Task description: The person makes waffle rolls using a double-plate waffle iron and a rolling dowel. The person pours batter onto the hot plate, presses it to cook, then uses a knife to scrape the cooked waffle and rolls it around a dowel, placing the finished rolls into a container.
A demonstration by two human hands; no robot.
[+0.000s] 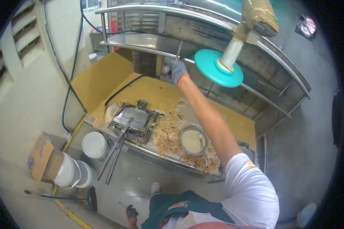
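My right hand [175, 71], in a grey glove with an orange cuff, reaches far out by the lower steel rail. It grips what looks like a knife [179, 50], blade pointing up and away. Low in the view hangs my left hand [132, 212] in a dark glove, beside my apron; a thin stick-like thing shows near its fingers, too small to tell if held. A flat wafer iron [133, 117] lies closed on the bench, its two long handles [117, 151] jutting over the front edge. Right of it, a metal bowl of pale batter [191, 140] holds a ladle [202, 146].
Brown crumbs and scraps [167, 134] surround the bowl on the cardboard-covered bench [149, 88]. A teal disc [209, 68] on a taped post stands at the right. White lidded buckets [94, 144], a cardboard box [41, 157] and a long-handled dustpan or broom [91, 199] stand at the left.
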